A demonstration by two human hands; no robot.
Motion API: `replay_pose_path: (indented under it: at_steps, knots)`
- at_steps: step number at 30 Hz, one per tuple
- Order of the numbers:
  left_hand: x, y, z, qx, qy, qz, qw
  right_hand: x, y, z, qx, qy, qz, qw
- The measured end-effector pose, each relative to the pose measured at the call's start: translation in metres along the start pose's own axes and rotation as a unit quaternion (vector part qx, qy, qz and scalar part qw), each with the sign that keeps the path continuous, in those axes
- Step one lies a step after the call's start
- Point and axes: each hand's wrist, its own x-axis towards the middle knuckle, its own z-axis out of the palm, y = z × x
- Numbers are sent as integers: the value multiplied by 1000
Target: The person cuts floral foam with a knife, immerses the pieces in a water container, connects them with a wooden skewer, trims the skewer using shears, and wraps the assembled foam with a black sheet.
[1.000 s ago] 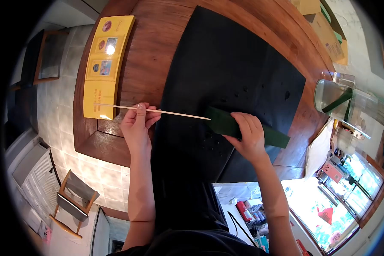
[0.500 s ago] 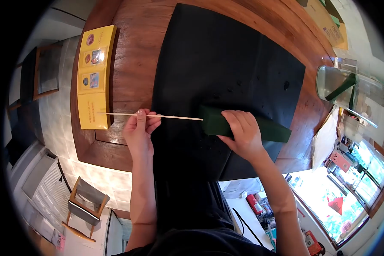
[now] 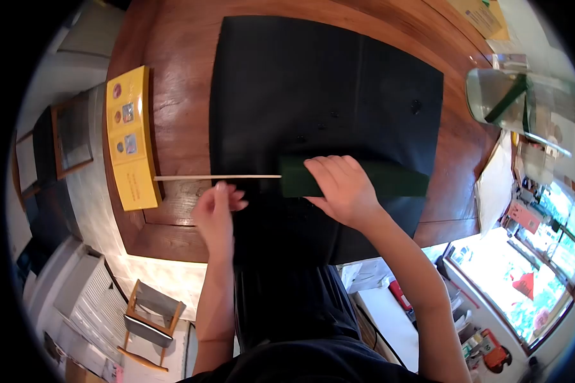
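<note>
A dark green block of floral foam (image 3: 390, 180) lies on the black sheet (image 3: 287, 83), gripped from above by my right hand (image 3: 346, 190). Out of the block's left end sticks a thin pale wooden skewer (image 3: 249, 177), running level to the left as far as the yellow box. My left hand (image 3: 217, 210) is just below the middle of the skewer, slightly blurred, its fingers loosely apart and holding nothing.
On the left of the wooden table (image 3: 179, 115) lies a yellow printed box (image 3: 134, 175). A clear glass vase (image 3: 482, 96) with green strips inside is at the right, near a white cloth-like sheet (image 3: 495, 185). Water drops dot the black sheet. A chair (image 3: 150, 319) stands at lower left.
My left hand has let go of the skewer and dropped slightly below it. The skewer stays up by itself in the foam. The whole view has shifted a little.
</note>
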Motion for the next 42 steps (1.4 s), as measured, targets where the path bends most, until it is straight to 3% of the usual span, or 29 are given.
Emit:
replay_pose_path:
  at_steps: [1, 2, 4, 7, 11, 17, 28, 42]
  knots:
    - [-1, 1, -8, 85, -2, 79, 993, -1, 0, 1, 3, 6, 1, 1000]
    - [3, 7, -16, 211, -9, 235, 949, -2, 1, 1, -7, 9, 1, 1000]
    - [19, 47, -11, 403, -55, 503, 763, -3, 1, 3, 0, 13, 0, 1000]
    - [50, 45, -14, 466, -223, 445, 732, -7, 1, 1, 4, 30, -1, 1000]
    - [65, 39, -14, 435, -272, 430, 742, -15, 2, 14, -39, 57, 3, 998]
    - [70, 25, -18, 442, -256, 485, 710, -18, 2, 24, -76, 159, 0, 984]
    - [52, 13, 25, 401, -285, 502, 711, -20, 1, 27, -88, 163, -1, 983]
    - [46, 24, 28, 440, -274, 493, 699, -18, 2, 27, -102, 152, -2, 983]
